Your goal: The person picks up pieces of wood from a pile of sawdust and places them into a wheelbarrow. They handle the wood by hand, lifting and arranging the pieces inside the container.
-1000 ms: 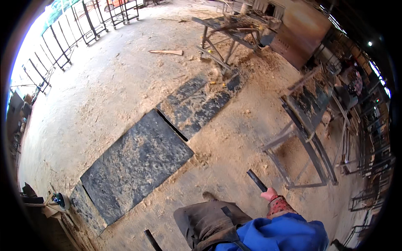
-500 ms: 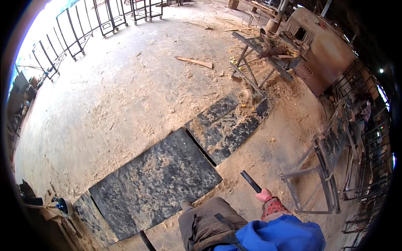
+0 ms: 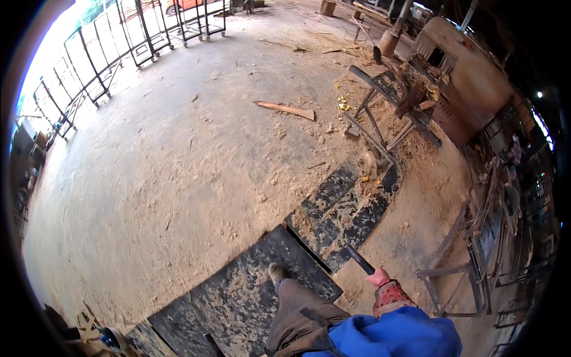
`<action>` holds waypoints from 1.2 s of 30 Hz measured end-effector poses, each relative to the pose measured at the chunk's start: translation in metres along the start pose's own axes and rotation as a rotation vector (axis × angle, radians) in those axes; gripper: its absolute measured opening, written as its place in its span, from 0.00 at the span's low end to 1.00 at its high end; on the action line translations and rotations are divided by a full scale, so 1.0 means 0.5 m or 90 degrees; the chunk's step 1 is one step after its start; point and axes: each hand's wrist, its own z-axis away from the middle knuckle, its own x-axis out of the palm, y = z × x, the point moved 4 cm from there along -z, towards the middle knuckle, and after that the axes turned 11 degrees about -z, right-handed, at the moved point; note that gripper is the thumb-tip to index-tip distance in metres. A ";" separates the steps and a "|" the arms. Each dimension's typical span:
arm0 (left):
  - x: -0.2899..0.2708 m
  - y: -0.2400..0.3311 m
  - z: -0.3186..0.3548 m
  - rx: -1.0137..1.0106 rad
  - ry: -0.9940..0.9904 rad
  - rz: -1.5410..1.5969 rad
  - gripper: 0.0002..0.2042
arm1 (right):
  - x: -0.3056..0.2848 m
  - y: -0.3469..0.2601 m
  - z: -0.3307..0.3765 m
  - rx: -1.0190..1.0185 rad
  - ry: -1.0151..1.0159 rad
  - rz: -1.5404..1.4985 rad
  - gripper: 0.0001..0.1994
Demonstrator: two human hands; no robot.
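Note:
My right hand (image 3: 378, 277) is closed round a black bar-like handle (image 3: 358, 258), whose free end points forward and left. The rest of that bar is hidden by my hand and sleeve. A second black bar end (image 3: 212, 345) pokes up at the lower edge, left of my legs. My left hand is out of the picture. One boot (image 3: 276, 272) stands on a dark floor plate (image 3: 220, 291) strewn with sawdust.
A dark trestle table (image 3: 395, 89) heaped with wood scraps stands ahead to the right. Nearer on the right is a metal frame (image 3: 452, 271). A wood wedge (image 3: 285, 110) lies on the sawdusty floor. Wheeled black racks (image 3: 146, 33) line the far left.
I have stepped forward, one boot now on the dark plate. The plate and left-hand clutter have slid lower in view. My right hand still grips the black handle.

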 end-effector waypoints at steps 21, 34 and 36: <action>-0.161 0.940 -0.279 -0.026 0.024 -0.010 0.13 | 0.015 -1.068 -0.214 -0.060 0.011 -0.003 0.19; -0.184 1.447 -0.586 0.070 0.111 0.015 0.14 | -0.074 -1.672 -0.335 -0.010 0.041 -0.041 0.16; -0.181 1.588 -0.571 0.028 0.054 -0.043 0.15 | -0.085 -1.740 -0.377 0.000 0.050 -0.029 0.16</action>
